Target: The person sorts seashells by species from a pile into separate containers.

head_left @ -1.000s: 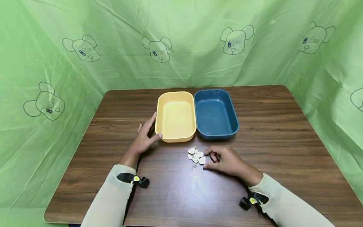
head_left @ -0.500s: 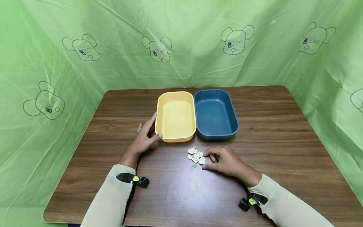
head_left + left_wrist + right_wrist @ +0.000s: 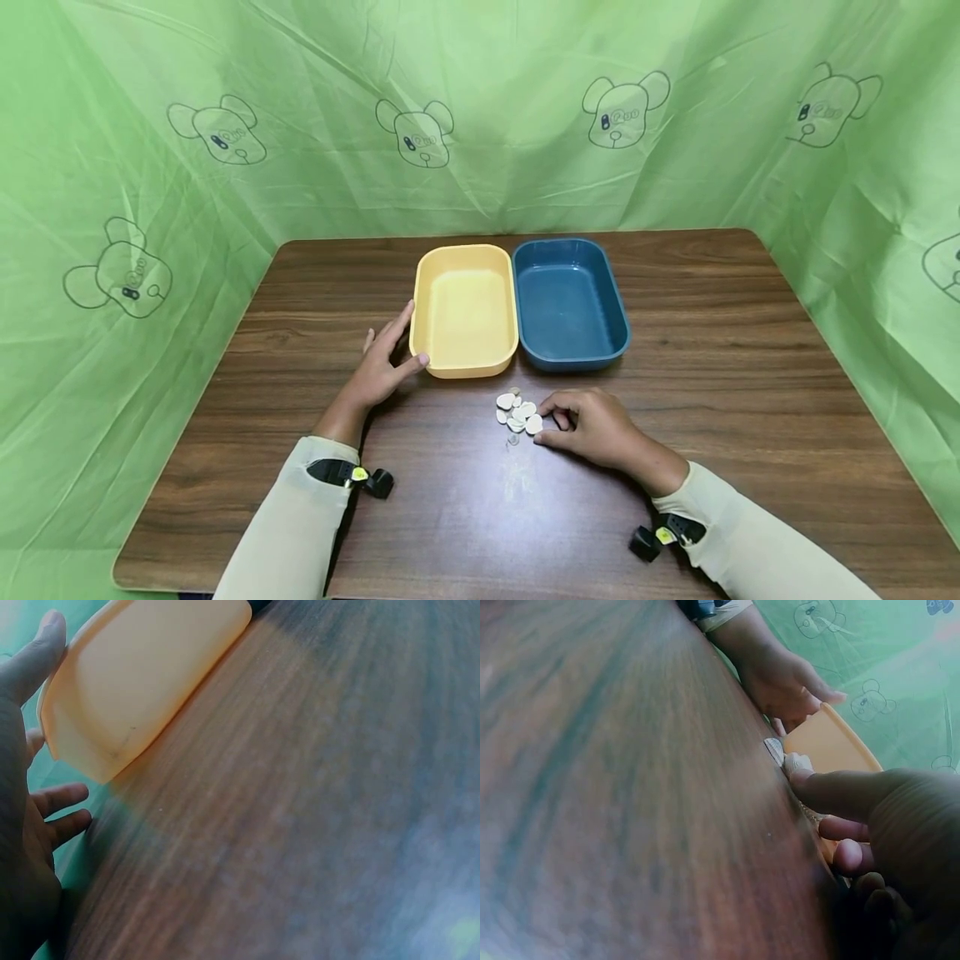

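Observation:
A small heap of pale, flat, rounded pieces lies on the table in front of the two trays. They could be shells or coins; I cannot tell which. At the heap's right edge is my right hand, its fingers bent and its thumb and forefinger apart beside the nearest pieces. In the right wrist view, the thumb is against or very near a whitish piece. My left hand rests with extended fingers and thumb against the near left corner of the yellow tray.
A blue tray stands against the yellow tray's right side. Both rest toward the back of the brown wooden table. A green cloth with printed animal heads hangs behind and around the sides. Black straps with small cameras sit on both wrists.
My right hand has shifted slightly left, closer to the heap, and its thumb and forefinger now reach the edge pieces. The left hand and both trays keep their places.

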Motion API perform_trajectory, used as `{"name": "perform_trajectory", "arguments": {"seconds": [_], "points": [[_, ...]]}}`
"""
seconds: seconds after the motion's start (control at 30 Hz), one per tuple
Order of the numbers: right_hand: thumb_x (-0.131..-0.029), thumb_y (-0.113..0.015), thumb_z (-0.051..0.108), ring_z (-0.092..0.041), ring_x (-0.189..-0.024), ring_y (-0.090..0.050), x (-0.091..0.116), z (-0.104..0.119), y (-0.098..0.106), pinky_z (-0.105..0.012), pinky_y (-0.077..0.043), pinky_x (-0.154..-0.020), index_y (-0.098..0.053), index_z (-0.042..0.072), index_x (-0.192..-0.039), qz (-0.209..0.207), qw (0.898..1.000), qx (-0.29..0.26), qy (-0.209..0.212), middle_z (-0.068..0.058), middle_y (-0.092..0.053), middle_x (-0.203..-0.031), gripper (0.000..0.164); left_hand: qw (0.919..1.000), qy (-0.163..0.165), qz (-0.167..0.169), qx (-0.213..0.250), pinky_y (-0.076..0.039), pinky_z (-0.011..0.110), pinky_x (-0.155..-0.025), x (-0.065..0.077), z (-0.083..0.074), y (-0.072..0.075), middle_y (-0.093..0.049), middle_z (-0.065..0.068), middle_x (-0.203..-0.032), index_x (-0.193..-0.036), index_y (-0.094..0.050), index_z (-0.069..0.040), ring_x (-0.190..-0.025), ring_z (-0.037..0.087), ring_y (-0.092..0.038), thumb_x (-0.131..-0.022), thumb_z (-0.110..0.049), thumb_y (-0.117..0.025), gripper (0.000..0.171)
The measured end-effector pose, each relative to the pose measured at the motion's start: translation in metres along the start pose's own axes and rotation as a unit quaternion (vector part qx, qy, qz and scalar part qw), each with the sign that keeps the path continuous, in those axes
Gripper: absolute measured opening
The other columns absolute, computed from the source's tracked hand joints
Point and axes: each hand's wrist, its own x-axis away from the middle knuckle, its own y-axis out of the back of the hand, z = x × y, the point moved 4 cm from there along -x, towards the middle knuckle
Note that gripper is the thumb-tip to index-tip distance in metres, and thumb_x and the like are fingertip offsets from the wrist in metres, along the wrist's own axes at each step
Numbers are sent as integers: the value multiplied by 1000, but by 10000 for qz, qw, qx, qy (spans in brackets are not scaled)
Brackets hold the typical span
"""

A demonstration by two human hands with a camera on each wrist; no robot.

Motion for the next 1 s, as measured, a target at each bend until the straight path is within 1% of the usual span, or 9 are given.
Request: {"name": "perform_trajectory", "arguments": {"seconds": [0.07,0.17,0.3,0.4,0.53,0.63,0.73,0.83,1.0], "points": [[-81,-98,29,8,-61,-43,1,0,0,-20,-41,-61,-83,21,-101,-28,10000,-16,-10,14,-56,-67,26,10000,-82,-39,31,19,81,-123,0,9,-2,-28,2,-182,-177,-22,-25,-170,32,-23,-101,-54,-73,96],[-80,-98,27,8,-60,-43,1,0,0,-20,-41,-60,-83,21,-101,-24,9999,-97,-45,16,-55,-67,26,9999,-120,-74,77,19,82,-123,0,9,-3,-29,1,-182,-177,-22,-25,-169,31,-24,-102,-53,-72,95],[-82,-98,24,6,-59,-43,2,-2,1,-20,-40,-56,-84,19,-101,78,9987,-455,-204,17,-53,-68,24,9999,-24,-32,109,18,82,-123,0,-3,-1,-29,5,-182,-177,-22,-23,-169,37,-23,-101,-57,-72,97],[-82,-97,20,4,-58,-44,2,-3,2,-21,-40,-53,-83,17,-101,144,9963,-774,-331,15,-54,-68,23,9999,66,-7,95,17,81,-124,2,-9,1,-29,5,-182,-177,-22,-26,-169,39,-22,-99,-58,-73,98],[-83,-97,18,3,-57,-46,1,-5,3,-20,-40,-53,-83,15,-100,183,9941,-997,-373,12,-55,-68,22,10000,71,-17,9,15,83,-124,2,-8,1,-30,5,-182,-177,-22,-25,-169,38,-23,-101,-56,-72,96],[-83,-96,16,3,-58,-46,1,-6,4,-19,-40,-53,-82,15,-98,156,9926,-1159,-334,12,-56,-69,20,9999,104,14,-56,15,82,-124,2,-10,1,-29,7,-182,-177,-21,-22,-168,41,-24,-102,-54,-72,96],[-84,-95,13,3,-60,-47,2,-5,6,-19,-41,-52,-82,12,-97,-52,9905,-1358,-202,10,-56,-70,19,9999,118,15,-37,15,81,-125,2,-11,2,-30,6,-182,-177,-20,-26,-168,41,-25,-101,-56,-72,97],[-85,-94,9,3,-61,-49,2,-4,9,-19,-43,-51,-82,9,-97,-424,9870,-1552,-4,8,-57,-70,17,10000,58,-20,56,15,82,-125,2,-9,2,-31,6,-182,-177,-21,-29,-168,39,-25,-100,-60,-72,97],[-86,-92,4,3,-60,-51,3,-3,12,-17,-44,-50,-82,8,-99,-918,9777,-1873,223,4,-58,-69,17,9999,-71,-76,91,17,81,-124,2,-4,0,-32,4,-181,-177,-22,-26,-169,35,-26,-101,-61,-71,97]]}}
